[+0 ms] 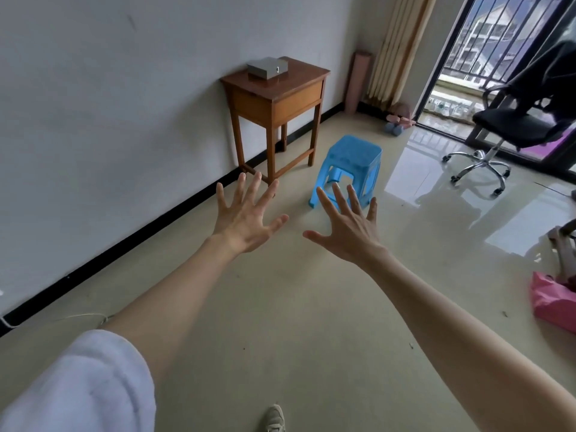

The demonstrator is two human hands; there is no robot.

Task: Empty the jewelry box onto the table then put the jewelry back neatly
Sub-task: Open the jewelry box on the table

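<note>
Your left hand (246,215) and right hand (347,224) are both stretched out in front of you, fingers spread wide, holding nothing, backs toward the camera. The jewelry box (267,68), grey with its lid closed, sits on the far wooden table (307,74) against the left wall, well apart from both hands. A blue plastic stool (352,157) stands just right of the table. An office chair (511,126) sits far right by the balcony door.
</note>
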